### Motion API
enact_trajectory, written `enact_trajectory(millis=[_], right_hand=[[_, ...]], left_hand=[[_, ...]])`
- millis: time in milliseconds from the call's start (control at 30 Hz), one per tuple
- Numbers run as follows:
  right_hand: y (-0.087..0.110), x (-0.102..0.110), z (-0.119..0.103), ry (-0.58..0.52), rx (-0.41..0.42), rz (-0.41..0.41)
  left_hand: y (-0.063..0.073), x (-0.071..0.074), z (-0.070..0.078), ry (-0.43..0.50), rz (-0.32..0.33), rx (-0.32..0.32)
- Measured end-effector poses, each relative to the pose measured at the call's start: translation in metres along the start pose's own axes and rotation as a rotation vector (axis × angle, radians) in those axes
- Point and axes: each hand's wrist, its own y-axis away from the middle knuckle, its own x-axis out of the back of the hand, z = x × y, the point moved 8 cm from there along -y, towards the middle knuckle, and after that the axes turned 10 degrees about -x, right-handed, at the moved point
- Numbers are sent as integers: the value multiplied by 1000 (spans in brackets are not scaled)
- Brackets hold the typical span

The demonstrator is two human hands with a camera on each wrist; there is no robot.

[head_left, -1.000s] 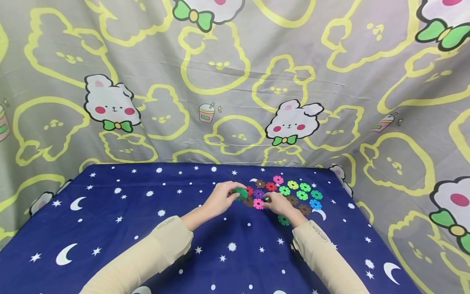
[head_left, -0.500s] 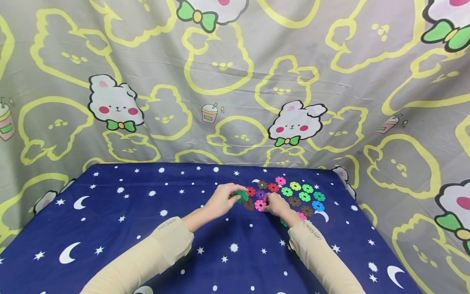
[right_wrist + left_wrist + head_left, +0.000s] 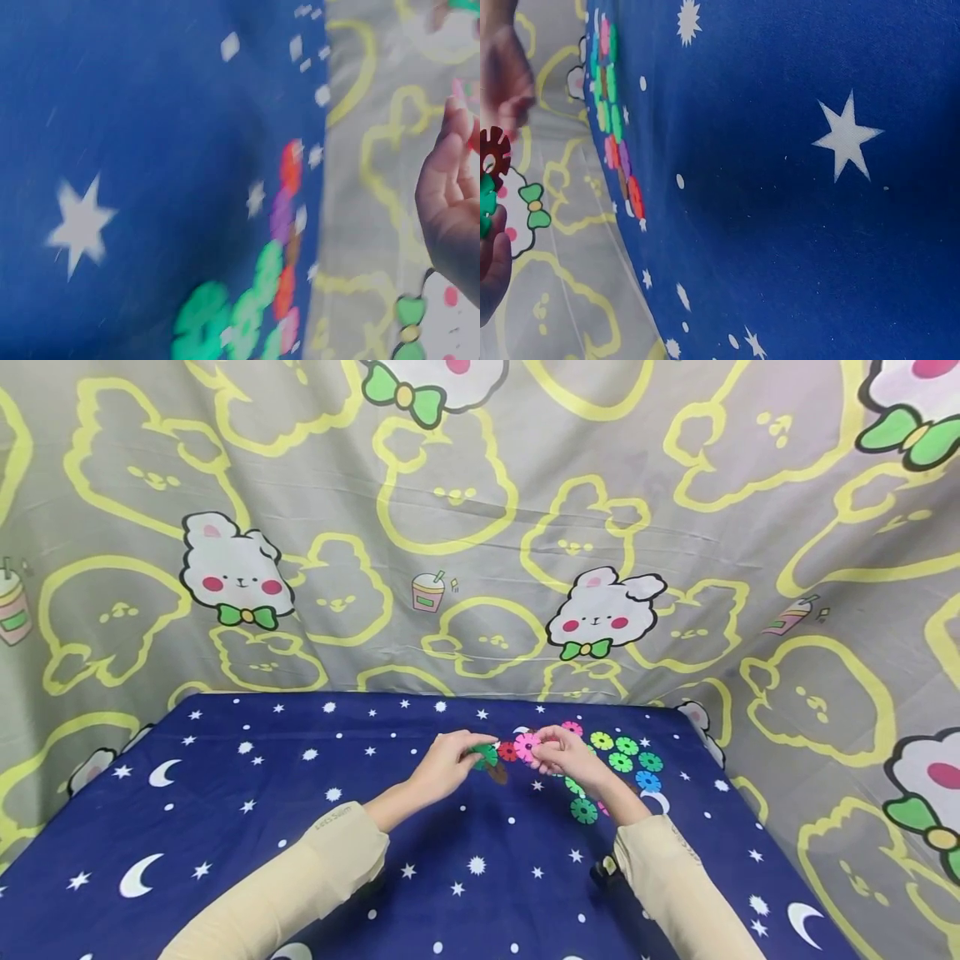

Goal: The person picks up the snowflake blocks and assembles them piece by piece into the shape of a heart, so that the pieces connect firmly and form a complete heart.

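My left hand pinches a green notched plastic disc, with a brown notched disc against it, apparently joined. Both discs show at the edge of the left wrist view, the brown disc above the green. Close by on the right, my right hand pinches a pink notched disc between thumb and fingers, raised off the cloth. Only a sliver of that pink disc shows past the right hand in the right wrist view. A gap separates the pink disc from the brown one.
Several loose notched discs lie on the blue star-patterned cloth, among them a red disc, a blue disc, a yellow disc and a dark green disc. My right hand hides some. A grey cartoon curtain hangs behind the table.
My right hand has picked the pink disc up from the cloth and lifted it, turning its face into view. My left hand keeps its hold on the green disc, shifting only slightly.
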Motion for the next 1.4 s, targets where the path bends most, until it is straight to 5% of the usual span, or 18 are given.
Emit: enact_trajectory(millis=[300,800,1133,1400], right_hand=[[16,-19,-24,-10,47,-31],[30,-27,-31,-37,109,67],[36,-29,-37,-79,137,195],[37,-34,-41,-60,138,177]], left_hand=[[2,4,0,59,37,34],[4,9,11,18,87,-94],[2,13,14,-30,109,-113],[1,15,20,-78,114,-145]])
